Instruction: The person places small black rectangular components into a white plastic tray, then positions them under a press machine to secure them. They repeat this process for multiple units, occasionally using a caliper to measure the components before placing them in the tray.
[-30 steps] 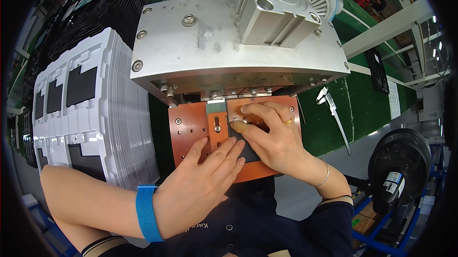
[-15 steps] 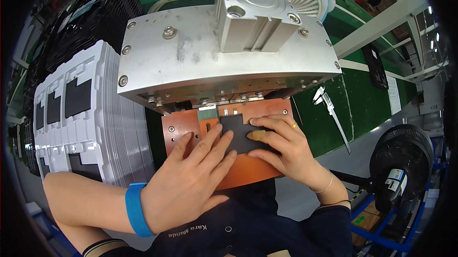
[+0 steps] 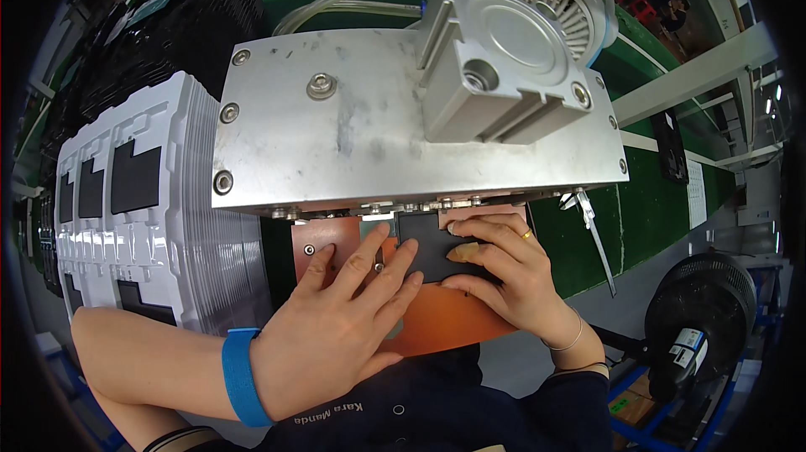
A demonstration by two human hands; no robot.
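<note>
A flat dark grey piece with a notched edge point(image 3: 420, 248) lies on the orange-brown fixture plate point(image 3: 445, 315), its far edge near the underside of a silver press head point(image 3: 395, 162). My right hand point(image 3: 512, 271) holds the piece at its right part, thumb at the near edge and fingers bent over the notched side. A yellowish cover sits on one fingertip. My left hand point(image 3: 336, 330) is open, fingers spread over the left of the fixture, with fingertips at the piece's left edge.
A stack of white plastic trays point(image 3: 180, 200) with similar dark pieces in its pockets stands at left, black trays point(image 3: 168, 24) behind. On the green bench at right lie a caliper point(image 3: 594, 238) and a black tray-like part point(image 3: 669, 146). A black fan point(image 3: 698, 318) stands at lower right.
My view has shifted, so the press head appears larger and covers more of the fixture's far side. Both hands keep nearly the same pose; the piece sits closer under the head's front edge in view.
</note>
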